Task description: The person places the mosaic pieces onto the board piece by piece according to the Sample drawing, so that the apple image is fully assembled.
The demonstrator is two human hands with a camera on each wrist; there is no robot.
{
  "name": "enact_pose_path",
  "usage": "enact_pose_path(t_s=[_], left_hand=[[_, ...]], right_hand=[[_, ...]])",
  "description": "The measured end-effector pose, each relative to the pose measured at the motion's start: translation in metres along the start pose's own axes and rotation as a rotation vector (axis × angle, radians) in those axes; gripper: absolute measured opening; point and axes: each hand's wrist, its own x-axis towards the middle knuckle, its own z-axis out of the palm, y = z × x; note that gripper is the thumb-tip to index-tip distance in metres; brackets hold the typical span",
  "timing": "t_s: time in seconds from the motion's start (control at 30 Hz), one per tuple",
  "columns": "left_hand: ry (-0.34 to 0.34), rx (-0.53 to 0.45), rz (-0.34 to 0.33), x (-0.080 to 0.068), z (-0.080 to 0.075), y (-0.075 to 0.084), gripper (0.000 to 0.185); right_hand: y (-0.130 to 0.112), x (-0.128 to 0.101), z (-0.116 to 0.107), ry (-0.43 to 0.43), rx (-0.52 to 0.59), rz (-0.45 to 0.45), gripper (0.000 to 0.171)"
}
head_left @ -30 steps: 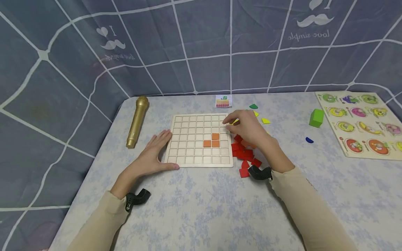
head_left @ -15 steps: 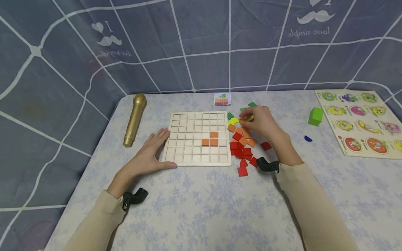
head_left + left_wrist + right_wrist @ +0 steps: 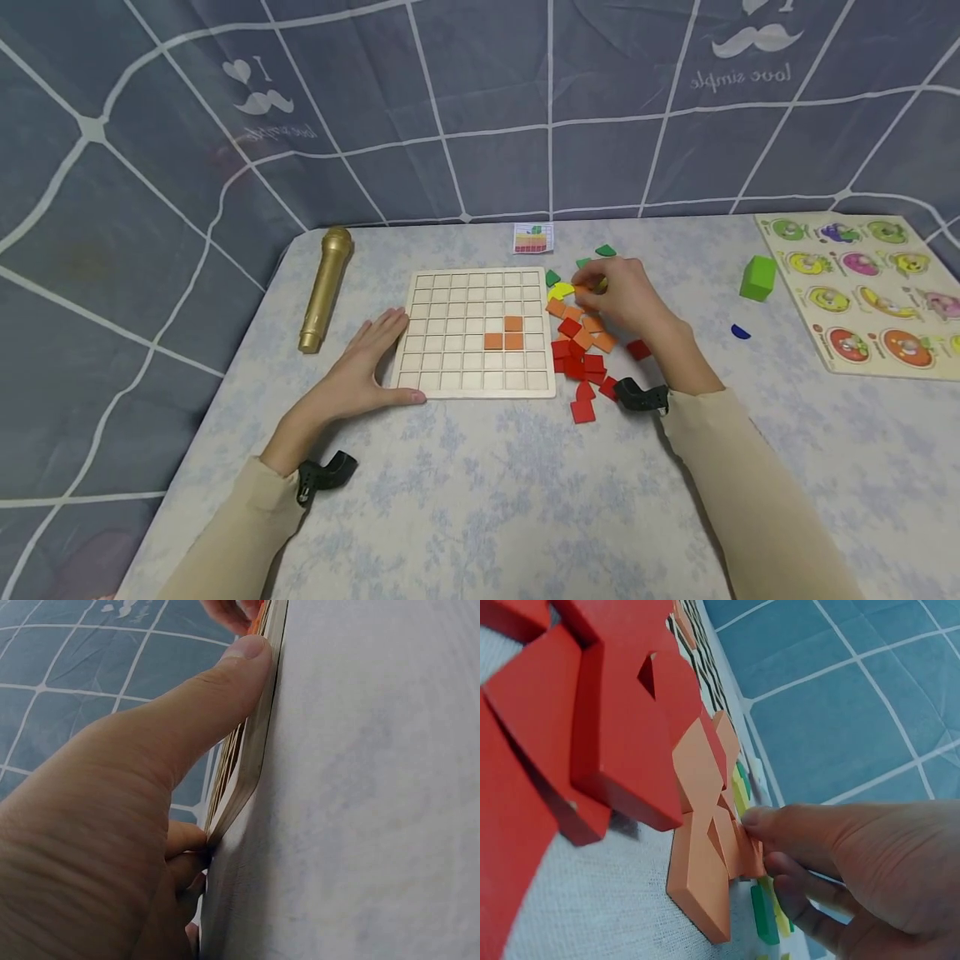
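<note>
A: Three orange tiles (image 3: 505,333) sit in the grid board (image 3: 457,329), right of centre. Right hand (image 3: 626,300) is beside the board's right edge, grip pinched on a loose orange tile (image 3: 739,844) in the pile (image 3: 581,350).

B: Left hand (image 3: 360,371)?

A: Flat on the bench (image 3: 480,492), fingers straight, thumb against the board's edge.

B: Risks?

A: Tiles overlap; lifting one could drag its neighbours. If the left hand slackens, the board may slide.

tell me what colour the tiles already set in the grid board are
Orange tiles, clearest in the head view.
</note>
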Motion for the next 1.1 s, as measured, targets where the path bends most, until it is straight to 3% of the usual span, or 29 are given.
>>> enact_pose_path(t_s=[0.4, 0.57, 0.9, 1.1], left_hand=[[0.014, 0.005, 0.004, -0.004, -0.001, 0.0, 0.125], [0.008, 0.008, 0.0, -0.002, 0.0, 0.001, 0.126], [-0.001, 0.0, -0.002, 0.0, 0.003, 0.001, 0.126], [0.009, 0.011, 0.002, 0.0, 0.002, 0.0, 0.126]], right_hand=[[-0.004, -0.001, 0.001, 0.109, 0.031, -0.048, 0.026], [-0.016, -0.003, 0.0, 0.133, 0.039, -0.121, 0.022], [-0.047, -0.004, 0.02, 0.051, 0.029, -0.253, 0.02], [-0.073, -0.001, 0.035, -0.018, -0.003, -0.266, 0.02]])
